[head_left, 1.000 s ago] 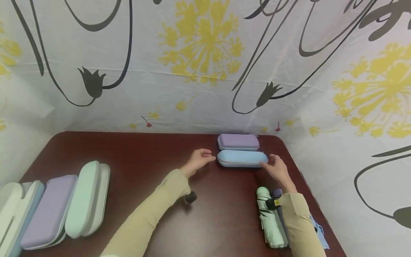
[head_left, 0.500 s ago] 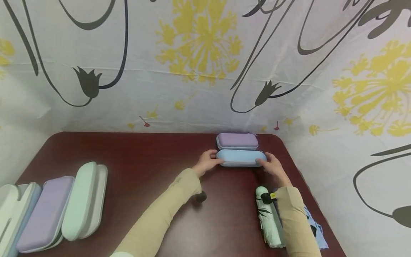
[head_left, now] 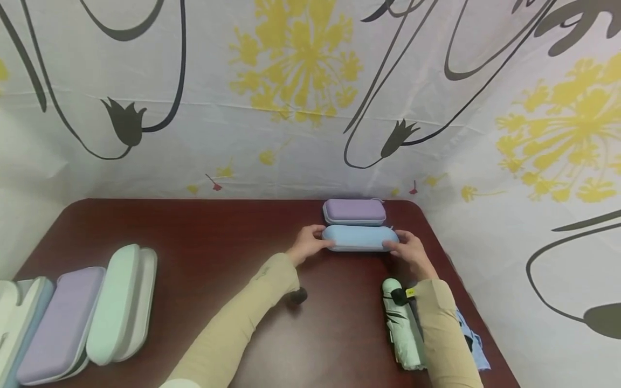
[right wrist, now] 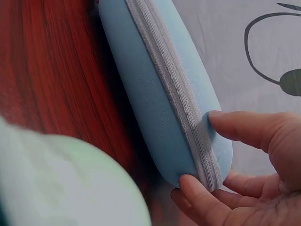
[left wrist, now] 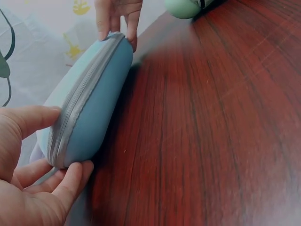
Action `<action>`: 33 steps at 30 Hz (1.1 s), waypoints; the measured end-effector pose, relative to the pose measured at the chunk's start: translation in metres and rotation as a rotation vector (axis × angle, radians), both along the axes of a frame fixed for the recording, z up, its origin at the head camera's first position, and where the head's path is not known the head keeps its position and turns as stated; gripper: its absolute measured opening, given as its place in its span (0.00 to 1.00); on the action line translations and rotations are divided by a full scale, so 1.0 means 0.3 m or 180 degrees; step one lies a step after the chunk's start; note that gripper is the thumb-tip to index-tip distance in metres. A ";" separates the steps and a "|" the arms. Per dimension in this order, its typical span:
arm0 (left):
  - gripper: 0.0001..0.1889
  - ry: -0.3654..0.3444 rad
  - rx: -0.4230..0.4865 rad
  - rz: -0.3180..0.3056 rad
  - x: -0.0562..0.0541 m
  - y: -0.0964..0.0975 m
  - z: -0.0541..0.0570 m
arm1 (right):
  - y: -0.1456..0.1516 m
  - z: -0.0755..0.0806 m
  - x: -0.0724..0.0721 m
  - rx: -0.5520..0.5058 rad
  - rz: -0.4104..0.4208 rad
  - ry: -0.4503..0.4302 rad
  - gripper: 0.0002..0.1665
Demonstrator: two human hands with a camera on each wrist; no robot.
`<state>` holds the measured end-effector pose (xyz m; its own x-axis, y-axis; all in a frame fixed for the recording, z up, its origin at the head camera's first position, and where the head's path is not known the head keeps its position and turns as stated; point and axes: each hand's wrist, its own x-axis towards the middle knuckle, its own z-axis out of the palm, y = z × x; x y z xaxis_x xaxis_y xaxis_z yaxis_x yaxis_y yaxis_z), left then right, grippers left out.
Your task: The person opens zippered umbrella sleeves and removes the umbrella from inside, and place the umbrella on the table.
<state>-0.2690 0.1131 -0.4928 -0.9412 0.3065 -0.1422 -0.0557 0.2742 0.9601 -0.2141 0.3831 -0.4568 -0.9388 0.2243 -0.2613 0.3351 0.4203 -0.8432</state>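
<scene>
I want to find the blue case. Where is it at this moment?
In the head view the blue case lies toward the table's far right corner, directly in front of the purple case, held at its ends by the left hand and the right hand.

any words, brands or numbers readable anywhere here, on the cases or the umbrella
None can be read.
Blue case, held at its ends by the left hand and the right hand: plain shell and grey zip, no label in any view.
Purple case: no print visible.
Green folded umbrella: a small yellow tag beside it, too small to read.
Cases at left: no text visible.
</scene>
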 end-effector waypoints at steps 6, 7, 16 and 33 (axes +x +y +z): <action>0.31 0.0020 -0.0049 0.0079 0.016 -0.071 0.010 | -0.059 -0.004 0.009 -0.0014 -0.0008 -0.0007 0.41; 0.31 0.0029 -0.0051 0.0105 0.021 -0.086 0.010 | -0.075 -0.003 0.012 -0.0027 -0.0013 0.0002 0.41; 0.31 0.0089 -0.0088 0.0186 0.066 -0.256 0.016 | -0.237 -0.014 0.048 -0.0086 0.0045 0.0158 0.39; 0.31 0.0072 -0.0413 0.0250 0.157 -0.584 0.036 | -0.522 -0.046 0.093 0.0432 0.0412 0.0536 0.32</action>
<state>-0.2217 -0.0621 -0.4819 -0.9649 0.2124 -0.1542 -0.0605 0.3916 0.9181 -0.1861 0.2264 -0.4707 -0.9898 0.1216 -0.0745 0.1307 0.5638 -0.8155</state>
